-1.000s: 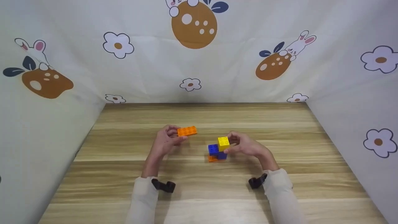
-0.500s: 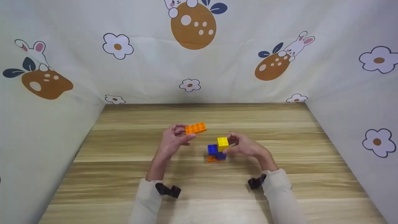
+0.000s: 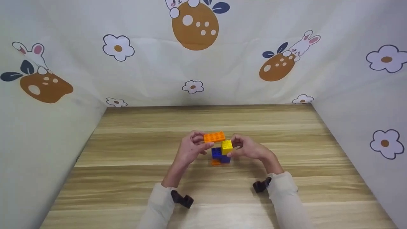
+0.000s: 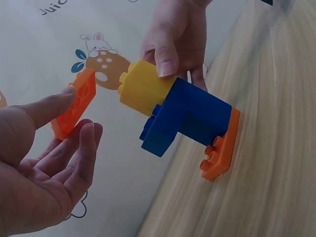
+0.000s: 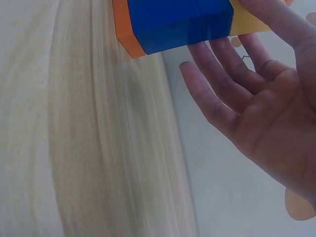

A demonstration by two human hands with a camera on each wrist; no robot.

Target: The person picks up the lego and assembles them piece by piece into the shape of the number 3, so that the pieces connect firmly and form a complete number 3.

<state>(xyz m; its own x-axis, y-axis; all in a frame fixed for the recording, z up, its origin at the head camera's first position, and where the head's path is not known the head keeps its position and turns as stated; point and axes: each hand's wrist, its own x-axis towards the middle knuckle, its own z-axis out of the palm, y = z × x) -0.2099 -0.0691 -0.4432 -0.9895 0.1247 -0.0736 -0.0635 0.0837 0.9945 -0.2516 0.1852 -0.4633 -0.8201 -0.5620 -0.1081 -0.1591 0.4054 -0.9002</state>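
My left hand (image 3: 189, 149) pinches a flat orange building brick (image 3: 214, 136) between thumb and fingers, holding it in the air with its studs up. Close beside it on the right stands a stack of bricks: a yellow brick (image 4: 145, 88) on top, blue bricks (image 4: 190, 116) below it and a flat orange brick (image 4: 222, 150) at the bottom, resting on the table. One blue brick juts out sideways with its studs bare. The right hand (image 3: 249, 148) grips the stack at the yellow brick, thumb on the near side. The held brick and the stack are apart in the left wrist view.
A wood-grain table (image 3: 127, 190) lies under both hands. Pale cloth (image 3: 152, 70) printed with rabbits, fruit and flowers encloses its back and sides. A black wrist mount (image 3: 182, 199) sits on the left sleeve, another black mount (image 3: 261, 185) on the right.
My left hand has carried the orange brick rightward, close to the stack; it rose slightly, then came lower. The right hand and the stack have stayed nearly still.
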